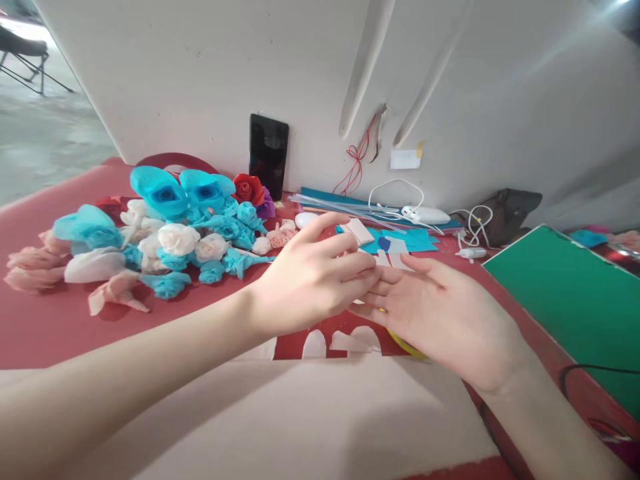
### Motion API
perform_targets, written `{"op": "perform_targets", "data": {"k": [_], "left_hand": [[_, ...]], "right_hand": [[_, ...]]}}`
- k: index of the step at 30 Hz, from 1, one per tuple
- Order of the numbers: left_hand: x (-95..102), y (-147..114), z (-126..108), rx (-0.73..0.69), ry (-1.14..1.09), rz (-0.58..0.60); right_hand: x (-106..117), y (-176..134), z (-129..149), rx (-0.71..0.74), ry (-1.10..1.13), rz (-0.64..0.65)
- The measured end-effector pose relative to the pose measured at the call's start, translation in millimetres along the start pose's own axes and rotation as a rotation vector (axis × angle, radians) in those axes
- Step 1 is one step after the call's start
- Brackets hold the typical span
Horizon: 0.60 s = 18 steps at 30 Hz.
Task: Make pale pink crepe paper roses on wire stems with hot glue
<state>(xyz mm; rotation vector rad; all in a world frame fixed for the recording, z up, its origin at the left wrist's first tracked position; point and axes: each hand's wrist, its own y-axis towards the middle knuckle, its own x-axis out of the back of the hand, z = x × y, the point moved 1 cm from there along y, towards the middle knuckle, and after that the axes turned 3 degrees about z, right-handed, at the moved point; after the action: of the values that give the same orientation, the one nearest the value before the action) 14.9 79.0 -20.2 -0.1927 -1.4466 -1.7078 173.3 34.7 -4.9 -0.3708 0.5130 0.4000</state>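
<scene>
My left hand (320,277) is over the red table, its fingers curled and pinched together at the fingertips of my right hand. Whatever the left fingers hold, if anything, is hidden. My right hand (440,310) lies palm up with its fingers stretched towards the left one. Below the hands are white petal-shaped paper pieces (314,345) beside the edge of a large pale sheet (300,413). A yellow curved object (406,344) shows partly under my right hand. Just beyond the fingers sit a pale pink folded paper (357,232) and blue paper sheets (423,240).
Blue, white and pink paper flowers (177,240) are heaped at the left, with a red one (249,190) behind. A black phone (269,157) leans on the wall. White cables, a glue gun (425,215) and a small bottle (470,253) lie behind. A green board (575,307) is at right.
</scene>
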Motion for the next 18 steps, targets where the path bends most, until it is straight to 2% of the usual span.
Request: {"op": "perform_targets", "data": {"k": [6,9,10,13,14,15,18], "left_hand": [[-6.3,-4,8,0.213,-0.336,-0.075],[-7.3,-4,11,0.315,-0.417,-0.092],[-7.2,-3,12,0.352,-0.444,-0.096],[-7.5,-3,14,0.48,-0.509,-0.087],[-8.2,-3,15,0.527,-0.53,-0.074],[-9.1,-4,15,0.57,-0.552,-0.057],[-13.1,-6,14,0.664,-0.613,-0.004]], "right_hand": [[1,1,7,0.051,-0.108,-0.018],[3,-2,10,0.086,-0.287,-0.001],[5,-4,10,0.131,-0.451,-0.048],[11,-9,11,0.298,-1.126,-0.313],[13,-10,11,0.322,-1.296,-0.352],[15,-11,9,0.313,-1.409,-0.332],[16,-10,1,0.189,-1.522,-0.089]]}}
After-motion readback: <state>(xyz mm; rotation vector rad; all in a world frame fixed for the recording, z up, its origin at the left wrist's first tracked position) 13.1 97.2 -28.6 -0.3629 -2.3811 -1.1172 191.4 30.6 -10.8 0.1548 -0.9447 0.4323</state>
